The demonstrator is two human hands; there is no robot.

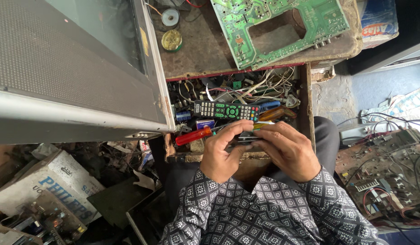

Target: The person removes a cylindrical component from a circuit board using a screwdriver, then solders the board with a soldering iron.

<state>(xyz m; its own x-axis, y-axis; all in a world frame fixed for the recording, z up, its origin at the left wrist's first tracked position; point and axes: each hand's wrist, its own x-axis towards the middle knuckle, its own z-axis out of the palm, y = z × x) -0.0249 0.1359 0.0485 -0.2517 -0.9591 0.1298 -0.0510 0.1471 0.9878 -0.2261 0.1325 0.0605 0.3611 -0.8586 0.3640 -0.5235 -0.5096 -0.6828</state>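
Note:
My left hand [224, 152] and my right hand [287, 149] meet over an open wooden drawer [306, 97], both gripping a small dark flat device [247, 137] between the fingertips; most of it is hidden by my fingers. Just beyond my hands a black remote control [226, 110] with coloured buttons lies across the drawer's clutter. A screwdriver with a red-orange handle [194, 135] lies left of my left hand. My sleeves are dark with a white pattern.
A green circuit board [282, 25] rests on the worn bench top. A large grey television set [69, 68] fills the upper left. A cardboard box [51, 188] sits lower left, and another circuit board with wires [387, 174] at right.

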